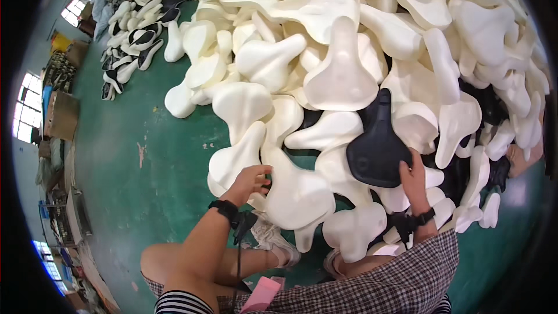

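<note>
A big heap of cream-white foam saddle pads (pixel 343 64) lies in front of me on the green floor. My right hand (pixel 414 177) grips the wide rear edge of a black saddle shell (pixel 378 142), which stands tilted with its nose pointing up into the heap. My left hand (pixel 251 179) has its fingers curled onto a white foam pad (pixel 293 189) at the near edge of the heap. Both wrists wear black straps.
A second pile of white and black saddles (pixel 136 35) lies at the far left. Cardboard boxes (pixel 61 116) and shelves line the left wall by the windows. My bent legs, a white shoe (pixel 273 238) and a pink object (pixel 261 293) are below.
</note>
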`<state>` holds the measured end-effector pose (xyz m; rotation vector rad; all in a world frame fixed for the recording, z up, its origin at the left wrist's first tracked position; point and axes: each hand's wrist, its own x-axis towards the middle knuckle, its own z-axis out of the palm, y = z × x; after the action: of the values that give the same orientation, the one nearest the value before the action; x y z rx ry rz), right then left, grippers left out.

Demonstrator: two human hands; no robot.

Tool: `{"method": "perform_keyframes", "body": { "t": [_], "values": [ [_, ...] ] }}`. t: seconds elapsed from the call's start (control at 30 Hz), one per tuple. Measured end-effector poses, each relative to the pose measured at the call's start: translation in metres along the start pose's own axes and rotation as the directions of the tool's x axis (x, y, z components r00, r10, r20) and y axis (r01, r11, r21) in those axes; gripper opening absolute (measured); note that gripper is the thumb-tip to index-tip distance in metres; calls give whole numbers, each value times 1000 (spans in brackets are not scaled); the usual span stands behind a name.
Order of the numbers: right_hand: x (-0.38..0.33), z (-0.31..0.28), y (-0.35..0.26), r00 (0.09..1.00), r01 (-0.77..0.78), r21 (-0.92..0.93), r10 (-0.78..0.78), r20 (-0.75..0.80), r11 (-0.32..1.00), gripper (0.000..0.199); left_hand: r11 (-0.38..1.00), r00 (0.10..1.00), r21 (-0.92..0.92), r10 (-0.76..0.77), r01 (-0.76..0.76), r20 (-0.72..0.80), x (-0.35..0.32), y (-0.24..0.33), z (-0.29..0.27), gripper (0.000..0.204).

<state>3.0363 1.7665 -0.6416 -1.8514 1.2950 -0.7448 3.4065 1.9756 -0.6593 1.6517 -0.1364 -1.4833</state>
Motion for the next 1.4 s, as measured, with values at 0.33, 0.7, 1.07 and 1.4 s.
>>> {"method": "perform_keyframes", "body": {
  "t": [0.33,0.7,1.07,1.4],
  "values": [
    [-7,10,-61,990,42,199,-13,-143,979,21,740,995,668,-17,78,-98,-6,-92,-9,36],
    [5,27,-117,993,-112,559,106,44,821,13,970,961,-167,209,-179,181,-69,73,101,32],
    [2,53,-95,984,173,222,-158,-81,960,22,926,943,-323,267,-194,199,-57,65,124,33],
    [-16,56,-85,929,-366,625,236,284,689,40,909,945,-371,271,-188,184,-39,50,107,39]
  ]
}}
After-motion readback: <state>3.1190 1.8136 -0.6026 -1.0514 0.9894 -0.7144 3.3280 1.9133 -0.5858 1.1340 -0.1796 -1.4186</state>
